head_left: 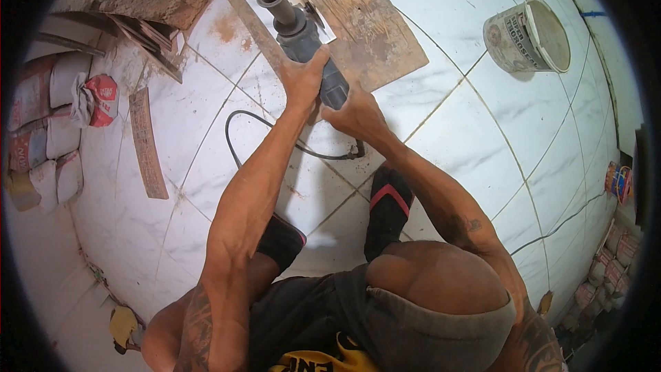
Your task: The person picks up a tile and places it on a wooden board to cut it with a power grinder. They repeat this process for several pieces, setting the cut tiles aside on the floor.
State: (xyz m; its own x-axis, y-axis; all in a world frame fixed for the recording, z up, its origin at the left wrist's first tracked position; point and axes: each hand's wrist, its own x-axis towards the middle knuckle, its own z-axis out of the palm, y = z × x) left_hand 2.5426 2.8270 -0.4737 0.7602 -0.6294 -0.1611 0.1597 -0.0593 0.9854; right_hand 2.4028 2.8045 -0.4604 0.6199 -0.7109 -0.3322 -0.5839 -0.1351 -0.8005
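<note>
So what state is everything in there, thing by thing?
Left hand: closed around the power tool
Right hand: gripping the tool's rear end
Power tool: held up; running or off, can't tell
Disc: fitted, seen nearly edge-on
Black cord: curved loosely
Wooden board: lying flat, worn
Bucket: upright, stained
Red-and-white bag: crumpled
Bags by the left wall: piled up

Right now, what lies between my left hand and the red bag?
In the head view, a narrow wooden strip lies between the left hand and the red bag, nearer the bag.
</note>
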